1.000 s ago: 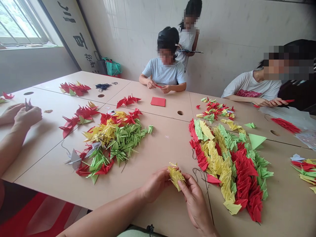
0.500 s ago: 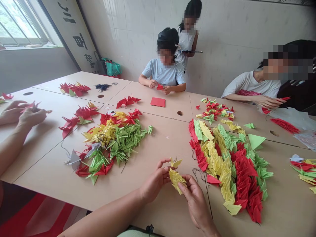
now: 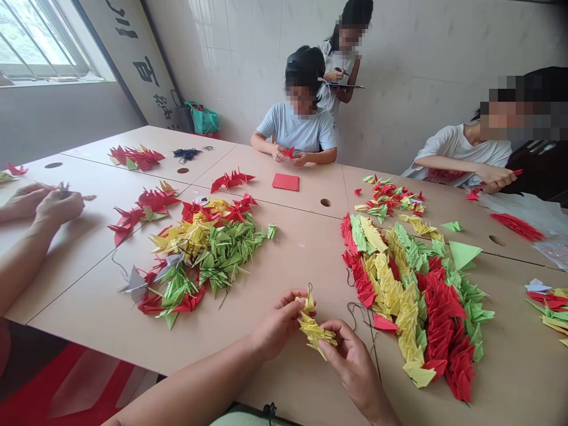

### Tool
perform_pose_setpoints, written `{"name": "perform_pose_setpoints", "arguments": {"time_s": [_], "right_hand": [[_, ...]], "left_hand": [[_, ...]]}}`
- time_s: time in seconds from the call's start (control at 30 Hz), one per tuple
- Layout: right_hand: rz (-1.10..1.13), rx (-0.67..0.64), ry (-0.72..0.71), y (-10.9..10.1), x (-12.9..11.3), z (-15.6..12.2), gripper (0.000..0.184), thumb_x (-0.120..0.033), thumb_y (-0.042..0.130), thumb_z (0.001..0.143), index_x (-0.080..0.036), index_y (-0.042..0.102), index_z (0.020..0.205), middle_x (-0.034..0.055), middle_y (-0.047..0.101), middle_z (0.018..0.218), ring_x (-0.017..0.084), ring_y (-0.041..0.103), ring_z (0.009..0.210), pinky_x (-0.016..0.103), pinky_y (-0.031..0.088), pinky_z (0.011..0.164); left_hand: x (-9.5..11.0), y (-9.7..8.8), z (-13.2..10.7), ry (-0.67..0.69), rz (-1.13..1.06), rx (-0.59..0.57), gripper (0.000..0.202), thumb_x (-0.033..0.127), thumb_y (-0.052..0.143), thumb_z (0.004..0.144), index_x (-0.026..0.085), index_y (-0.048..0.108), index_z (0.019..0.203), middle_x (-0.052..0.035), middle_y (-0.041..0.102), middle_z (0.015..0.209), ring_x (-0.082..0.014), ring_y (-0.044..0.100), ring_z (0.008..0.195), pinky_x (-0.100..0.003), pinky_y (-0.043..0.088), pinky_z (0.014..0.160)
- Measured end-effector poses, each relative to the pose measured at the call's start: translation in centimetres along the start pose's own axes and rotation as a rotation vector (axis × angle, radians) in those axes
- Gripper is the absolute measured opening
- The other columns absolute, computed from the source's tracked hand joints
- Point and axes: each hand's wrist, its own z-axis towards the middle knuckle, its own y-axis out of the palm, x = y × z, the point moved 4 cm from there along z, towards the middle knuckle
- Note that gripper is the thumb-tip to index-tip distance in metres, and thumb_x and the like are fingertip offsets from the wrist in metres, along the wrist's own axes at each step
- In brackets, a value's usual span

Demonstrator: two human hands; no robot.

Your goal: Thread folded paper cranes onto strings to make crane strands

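Above the near edge of the table, my left hand [image 3: 280,322] pinches a yellow folded paper crane [image 3: 307,305], with a dark loop of thread showing at its top. Just below it hangs a bunch of yellow paper cranes [image 3: 316,332], stacked close together. My right hand [image 3: 352,361] grips that bunch from the right, thumb on the near side. To the right lie long strung rows of red, yellow and green paper cranes [image 3: 410,296]. A heap of green, yellow and red cranes [image 3: 226,248] spreads to the left.
Another person's hands [image 3: 57,204] work with folded paper at the left. Across the table [image 3: 284,266] a person in light blue [image 3: 297,127] folds red paper, near a red paper stack [image 3: 285,181]. A person in white [image 3: 461,154] sits right; another stands behind with a clipboard [image 3: 346,86].
The yellow crane in my left hand has come down and turned, and its thread loop now shows. The bunch in my right hand has tilted flatter. The view has shifted slightly.
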Motion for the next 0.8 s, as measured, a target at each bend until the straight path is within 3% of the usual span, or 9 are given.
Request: {"name": "perform_pose_setpoints", "arguments": {"time_s": [0.13,0.37,0.57,0.67,0.8], "right_hand": [[0.013,0.025,-0.02,-0.4,-0.2,-0.2,0.023,-0.036,0.063,0.077,-0.02,0.057,0.093,0.0016,0.059,0.084,0.013,0.052,0.072,0.022,0.044,0.066],[0.052,0.215,-0.004,-0.8,0.9,1.0,0.032,-0.044,0.061,0.078,-0.02,0.055,0.098,0.0007,0.057,0.078,0.013,0.049,0.07,0.022,0.043,0.064],[0.089,0.284,0.016,-1.1,1.4,1.1,0.039,-0.045,0.065,0.074,-0.018,0.055,0.101,0.0013,0.058,0.077,0.014,0.05,0.068,0.025,0.044,0.064],[0.114,0.256,0.019,-0.9,1.2,1.0,0.038,-0.043,0.066,0.073,-0.018,0.057,0.1,0.0023,0.06,0.08,0.015,0.052,0.071,0.025,0.044,0.066],[0.228,0.237,0.077,-0.6,1.0,1.0,0.04,-0.041,0.068,0.071,-0.019,0.059,0.103,0.004,0.064,0.087,0.015,0.054,0.073,0.026,0.045,0.066]], "left_hand": [[0.0,0.0,0.2,0.021,0.025,0.005,0.022,0.031,0.069,0.073,0.015,0.057,0.083,-0.0045,0.064,0.086,-0.0122,0.059,0.075,-0.023,0.043,0.067],[0.2,0.3,-0.1,0.138,0.227,-0.009,0.024,0.036,0.067,0.075,0.014,0.059,0.08,-0.0025,0.062,0.079,-0.0122,0.057,0.074,-0.028,0.046,0.077],[0.4,0.6,-0.3,0.214,0.342,-0.066,0.028,0.037,0.068,0.073,0.014,0.06,0.088,-0.0041,0.063,0.086,-0.0138,0.055,0.081,-0.028,0.043,0.079],[0.5,0.3,-0.2,0.238,0.328,-0.014,0.029,0.035,0.069,0.073,0.015,0.057,0.089,-0.0026,0.062,0.083,-0.0129,0.055,0.079,-0.026,0.041,0.076],[0.5,0.1,0.0,0.233,0.342,0.04,0.041,0.037,0.066,0.075,0.018,0.049,0.107,-0.0006,0.061,0.078,-0.0114,0.052,0.072,-0.026,0.04,0.071]]}}
